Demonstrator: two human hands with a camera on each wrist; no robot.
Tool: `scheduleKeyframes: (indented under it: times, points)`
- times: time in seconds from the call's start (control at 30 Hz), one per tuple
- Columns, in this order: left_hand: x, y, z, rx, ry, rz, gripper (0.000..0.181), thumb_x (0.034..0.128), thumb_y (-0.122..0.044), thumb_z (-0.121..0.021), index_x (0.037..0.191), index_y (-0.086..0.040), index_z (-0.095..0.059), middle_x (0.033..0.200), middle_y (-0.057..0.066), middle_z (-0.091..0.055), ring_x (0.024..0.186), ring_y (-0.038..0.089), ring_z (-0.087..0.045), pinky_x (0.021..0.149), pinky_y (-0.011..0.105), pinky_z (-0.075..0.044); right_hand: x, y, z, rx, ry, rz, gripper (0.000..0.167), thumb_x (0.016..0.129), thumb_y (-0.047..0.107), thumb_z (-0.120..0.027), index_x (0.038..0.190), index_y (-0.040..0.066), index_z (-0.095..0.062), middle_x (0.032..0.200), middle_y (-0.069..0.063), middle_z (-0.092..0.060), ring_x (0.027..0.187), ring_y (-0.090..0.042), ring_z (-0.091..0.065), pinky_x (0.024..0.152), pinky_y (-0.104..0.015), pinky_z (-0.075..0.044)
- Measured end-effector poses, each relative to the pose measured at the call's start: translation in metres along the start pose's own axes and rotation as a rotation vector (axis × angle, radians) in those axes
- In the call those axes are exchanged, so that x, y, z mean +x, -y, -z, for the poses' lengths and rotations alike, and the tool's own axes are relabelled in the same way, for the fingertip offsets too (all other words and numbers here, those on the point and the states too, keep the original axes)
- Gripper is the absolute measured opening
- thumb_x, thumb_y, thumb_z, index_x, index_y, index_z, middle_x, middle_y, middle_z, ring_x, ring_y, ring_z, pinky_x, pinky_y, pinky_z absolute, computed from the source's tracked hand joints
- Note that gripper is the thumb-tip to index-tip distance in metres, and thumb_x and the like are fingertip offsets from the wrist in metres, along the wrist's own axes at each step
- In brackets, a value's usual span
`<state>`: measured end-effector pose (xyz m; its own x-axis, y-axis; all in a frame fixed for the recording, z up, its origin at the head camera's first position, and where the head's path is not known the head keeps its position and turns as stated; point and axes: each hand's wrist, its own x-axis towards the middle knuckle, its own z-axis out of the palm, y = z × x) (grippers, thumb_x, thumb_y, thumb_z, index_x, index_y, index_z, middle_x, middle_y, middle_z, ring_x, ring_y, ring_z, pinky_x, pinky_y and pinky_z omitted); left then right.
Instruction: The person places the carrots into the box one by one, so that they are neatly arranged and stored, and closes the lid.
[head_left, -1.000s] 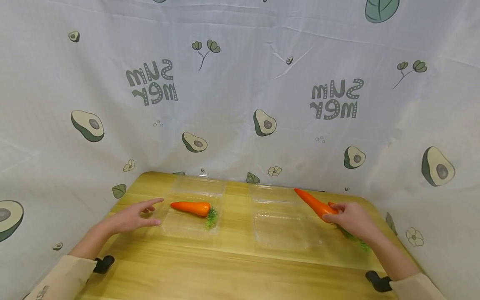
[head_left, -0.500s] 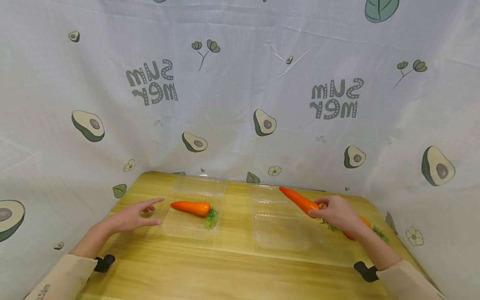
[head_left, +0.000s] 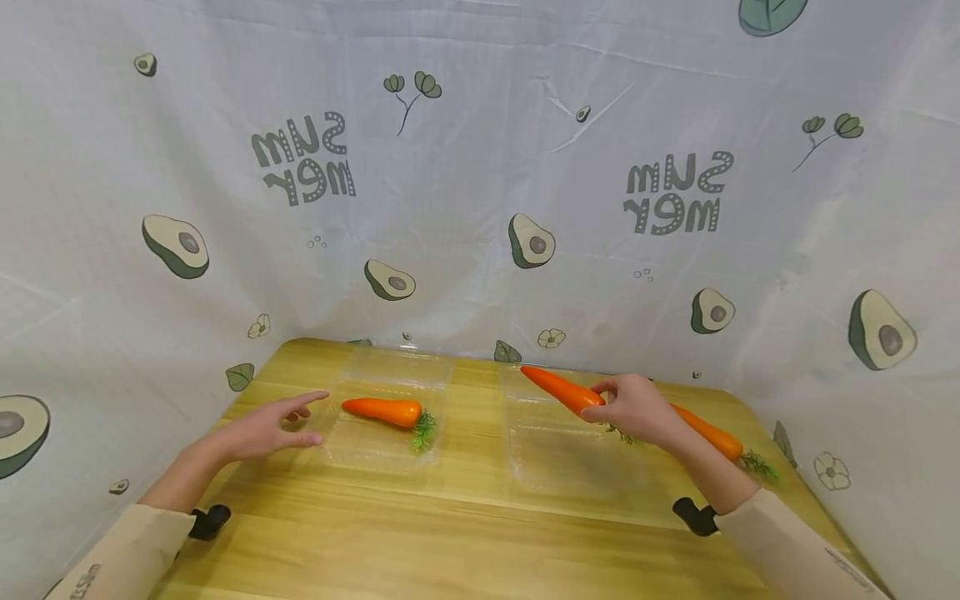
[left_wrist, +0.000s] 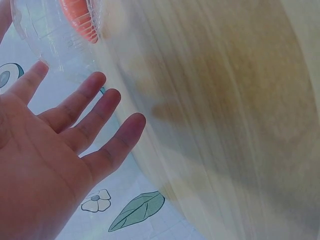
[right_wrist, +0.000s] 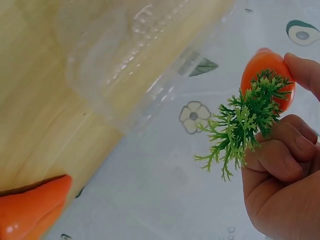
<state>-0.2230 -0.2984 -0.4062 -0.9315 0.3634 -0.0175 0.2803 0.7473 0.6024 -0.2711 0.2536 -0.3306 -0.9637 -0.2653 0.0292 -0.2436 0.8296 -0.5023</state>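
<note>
Between thumb and fingers, my right hand (head_left: 637, 410) pinches a toy carrot (head_left: 558, 389) near its leafy end, above the right clear plastic box (head_left: 525, 483). Its green leaves (right_wrist: 247, 117) hang down in the right wrist view. My left hand (head_left: 262, 431) is held with fingers extended at the left side of another clear plastic box (head_left: 352, 460); whether it touches the rim I cannot tell. Inside that left box lies a second carrot (head_left: 382, 410), leaves to the right. A third carrot (head_left: 716, 435) rests on the table, partly behind my right forearm.
Both boxes stand open on a wooden table (head_left: 420, 542), their lids folded back toward the rear. A white curtain (head_left: 450, 208) printed with avocados surrounds the table at the back and sides.
My right hand has carried the gripped carrot left, from the right side of the table to over the right box. The carrot left behind shows more clearly. My left hand stays put.
</note>
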Motion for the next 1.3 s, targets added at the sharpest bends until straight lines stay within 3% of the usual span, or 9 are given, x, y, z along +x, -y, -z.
scheduleKeyframes:
  times: [0.73,1.1,1.3]
  points:
    - [-0.001,-0.002,0.000,0.000,0.019,0.031,0.080,0.0950,-0.040,-0.069,0.158,-0.007,-0.032,0.140,0.029,-0.052,0.128,0.046,-0.051,0.098,0.067,-0.043,0.034,0.050,-0.019,0.010,0.104,0.129,0.045,0.082,0.026,-0.081,0.118,0.001,-0.072,0.061,0.000,-0.048,0.049,-0.016,-0.046,0.052,-0.029,-0.039]
    - [0.002,-0.004,0.002,0.000,0.019,0.021,0.080,0.0955,-0.038,-0.069,0.158,-0.007,-0.031,0.143,0.029,-0.049,0.130,0.046,-0.050,0.100,0.067,-0.041,0.047,0.074,-0.036,0.006,0.151,0.217,0.037,0.080,0.023,-0.081,0.112,0.004,-0.075,0.067,-0.003,-0.057,0.054,-0.016,-0.050,0.054,-0.029,-0.042]
    - [0.001,-0.002,0.002,0.008,0.017,0.024,0.080,0.0953,-0.038,-0.069,0.158,-0.007,-0.031,0.143,0.029,-0.049,0.129,0.045,-0.050,0.099,0.066,-0.043,0.053,0.089,-0.044,-0.031,0.185,0.249,0.040,0.081,0.024,-0.081,0.115,0.004,-0.074,0.072,-0.002,-0.062,0.056,-0.015,-0.051,0.056,-0.029,-0.043]
